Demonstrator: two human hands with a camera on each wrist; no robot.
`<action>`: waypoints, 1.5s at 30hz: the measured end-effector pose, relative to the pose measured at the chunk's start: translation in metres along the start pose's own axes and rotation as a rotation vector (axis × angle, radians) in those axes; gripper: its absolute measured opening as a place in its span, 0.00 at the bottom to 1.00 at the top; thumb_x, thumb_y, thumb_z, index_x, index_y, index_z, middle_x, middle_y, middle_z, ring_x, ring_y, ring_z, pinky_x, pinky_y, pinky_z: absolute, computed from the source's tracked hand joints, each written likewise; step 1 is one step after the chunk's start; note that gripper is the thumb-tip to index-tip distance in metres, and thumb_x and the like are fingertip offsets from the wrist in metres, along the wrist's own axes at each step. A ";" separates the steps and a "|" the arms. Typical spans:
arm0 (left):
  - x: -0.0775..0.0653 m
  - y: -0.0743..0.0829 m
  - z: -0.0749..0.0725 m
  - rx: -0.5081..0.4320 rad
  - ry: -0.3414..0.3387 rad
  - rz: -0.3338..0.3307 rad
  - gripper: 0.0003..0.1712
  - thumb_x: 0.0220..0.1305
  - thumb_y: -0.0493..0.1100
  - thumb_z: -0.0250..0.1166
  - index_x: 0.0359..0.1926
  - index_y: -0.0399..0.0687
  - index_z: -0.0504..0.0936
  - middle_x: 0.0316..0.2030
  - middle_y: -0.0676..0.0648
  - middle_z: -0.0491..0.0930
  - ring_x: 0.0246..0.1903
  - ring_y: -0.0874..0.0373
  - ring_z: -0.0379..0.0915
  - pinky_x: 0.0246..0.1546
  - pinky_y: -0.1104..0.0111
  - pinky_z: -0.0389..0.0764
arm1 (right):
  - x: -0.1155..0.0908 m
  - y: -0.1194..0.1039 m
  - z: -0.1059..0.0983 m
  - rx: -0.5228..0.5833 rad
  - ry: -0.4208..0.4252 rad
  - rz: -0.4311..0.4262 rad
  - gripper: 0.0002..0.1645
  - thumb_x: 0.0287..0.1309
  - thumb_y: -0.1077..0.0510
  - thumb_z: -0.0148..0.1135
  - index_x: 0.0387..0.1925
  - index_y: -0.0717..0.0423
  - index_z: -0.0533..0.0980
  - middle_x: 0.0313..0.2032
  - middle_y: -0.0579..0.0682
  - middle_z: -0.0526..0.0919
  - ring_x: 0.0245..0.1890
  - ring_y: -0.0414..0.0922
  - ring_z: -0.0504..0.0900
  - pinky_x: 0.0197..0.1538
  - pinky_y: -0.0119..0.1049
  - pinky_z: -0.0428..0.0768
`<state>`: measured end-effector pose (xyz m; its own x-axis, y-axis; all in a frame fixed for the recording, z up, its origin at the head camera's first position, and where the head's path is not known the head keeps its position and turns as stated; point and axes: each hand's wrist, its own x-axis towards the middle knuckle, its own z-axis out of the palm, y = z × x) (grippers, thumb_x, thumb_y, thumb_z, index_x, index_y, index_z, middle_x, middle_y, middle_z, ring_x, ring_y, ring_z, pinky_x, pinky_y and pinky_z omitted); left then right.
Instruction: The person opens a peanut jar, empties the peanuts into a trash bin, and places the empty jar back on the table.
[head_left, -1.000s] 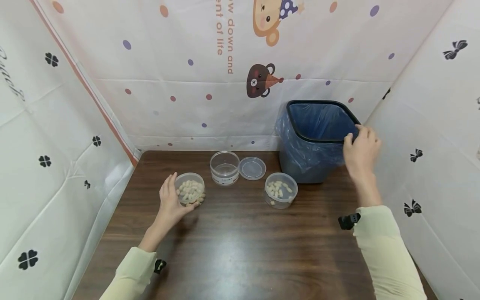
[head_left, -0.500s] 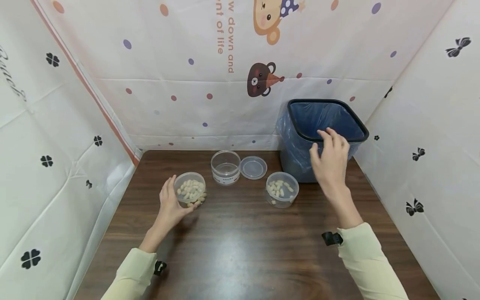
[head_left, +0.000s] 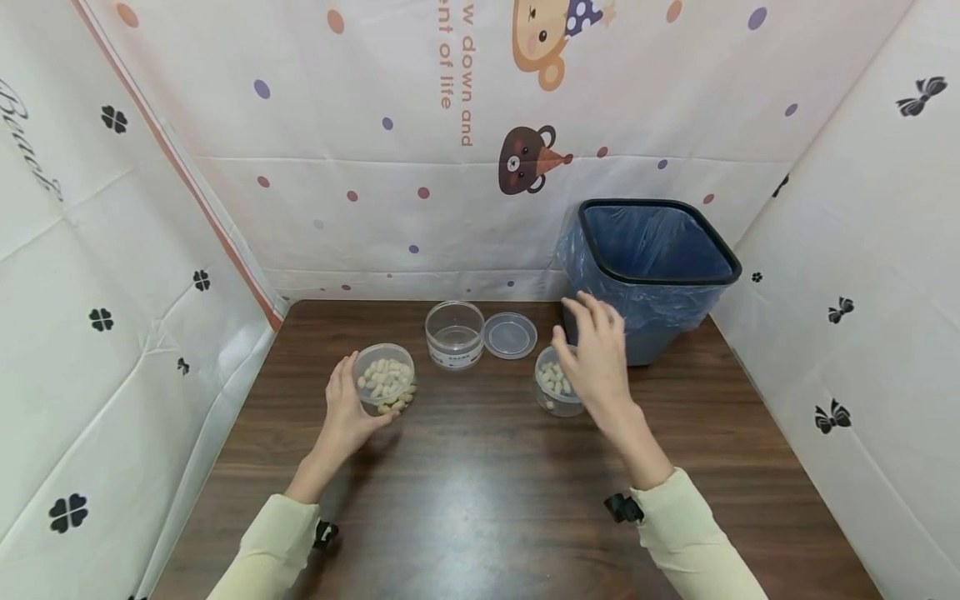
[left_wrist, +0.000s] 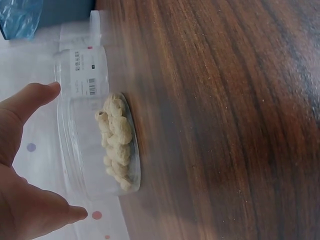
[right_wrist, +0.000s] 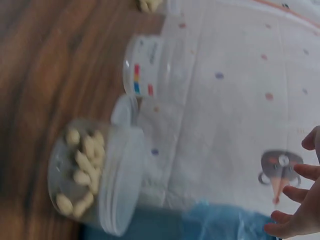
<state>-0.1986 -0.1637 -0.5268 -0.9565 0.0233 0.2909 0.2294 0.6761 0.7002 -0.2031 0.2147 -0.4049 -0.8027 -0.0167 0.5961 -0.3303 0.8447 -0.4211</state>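
My left hand [head_left: 350, 410] holds a clear round tub [head_left: 385, 354] of peanuts [head_left: 385, 379] at its left side, thumb at the front and fingers round the back. In the left wrist view the thumb and a finger lie either side of the tub's rim [left_wrist: 70, 145], with unshelled peanuts [left_wrist: 119, 140] piled at its bottom. My right hand [head_left: 598, 362] hovers over a second clear tub [head_left: 553, 402], fingers spread and holding nothing, and hides part of it. In the right wrist view this tub [right_wrist: 120, 180] shows fewer peanuts [right_wrist: 87, 165].
An empty clear jar [head_left: 454, 337] with a printed label stands at the back of the table [head_left: 450, 500]. Beside it lies a round clear lid [head_left: 511, 336]. A bin [head_left: 660, 321] lined with a blue bag stands at the back right. Patterned cloth [head_left: 360, 233] hangs behind.
My right hand has come off the bin's rim and swung left and toward me, over the right tub. The left hand has stayed at its tub.
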 end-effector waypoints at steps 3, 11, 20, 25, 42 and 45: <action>-0.001 0.000 0.001 0.012 0.004 0.020 0.71 0.38 0.39 0.86 0.77 0.37 0.48 0.73 0.27 0.48 0.71 0.25 0.44 0.67 0.32 0.57 | -0.008 -0.009 0.010 0.005 -0.060 0.001 0.28 0.68 0.53 0.60 0.65 0.59 0.73 0.69 0.61 0.69 0.67 0.64 0.63 0.70 0.60 0.61; -0.002 0.000 0.003 0.036 0.010 0.044 0.72 0.36 0.38 0.86 0.76 0.36 0.49 0.73 0.28 0.47 0.71 0.24 0.44 0.65 0.32 0.60 | -0.025 -0.024 0.029 0.025 -0.139 -0.006 0.29 0.67 0.51 0.61 0.66 0.56 0.74 0.70 0.59 0.69 0.68 0.63 0.64 0.69 0.60 0.64; -0.004 0.001 0.005 0.032 0.035 0.057 0.71 0.34 0.36 0.87 0.76 0.36 0.51 0.72 0.27 0.49 0.70 0.24 0.45 0.64 0.31 0.61 | -0.043 -0.032 0.048 0.020 -0.212 -0.021 0.29 0.68 0.50 0.61 0.67 0.54 0.73 0.70 0.58 0.69 0.68 0.63 0.65 0.66 0.62 0.69; -0.006 0.003 0.005 0.026 0.034 0.057 0.71 0.34 0.36 0.87 0.76 0.36 0.51 0.73 0.28 0.49 0.71 0.25 0.45 0.63 0.31 0.61 | -0.053 -0.037 0.058 0.017 -0.233 -0.035 0.29 0.68 0.49 0.61 0.67 0.54 0.73 0.69 0.58 0.70 0.68 0.62 0.65 0.65 0.63 0.70; -0.003 0.000 0.006 -0.013 -0.013 -0.039 0.71 0.39 0.39 0.86 0.77 0.39 0.47 0.73 0.28 0.48 0.71 0.26 0.44 0.66 0.32 0.57 | -0.071 -0.052 0.091 0.088 -0.251 -0.033 0.30 0.65 0.50 0.64 0.66 0.54 0.74 0.68 0.56 0.71 0.67 0.61 0.67 0.66 0.58 0.70; -0.003 0.000 0.006 -0.041 -0.024 -0.066 0.72 0.40 0.39 0.86 0.78 0.40 0.46 0.74 0.29 0.47 0.71 0.27 0.44 0.67 0.33 0.56 | -0.072 -0.056 0.095 0.088 -0.281 -0.010 0.31 0.65 0.48 0.65 0.67 0.53 0.73 0.69 0.56 0.71 0.68 0.59 0.67 0.66 0.58 0.71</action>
<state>-0.1972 -0.1591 -0.5317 -0.9737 -0.0022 0.2280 0.1726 0.6463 0.7433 -0.1740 0.1179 -0.4893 -0.9011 -0.1826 0.3932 -0.3710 0.7941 -0.4815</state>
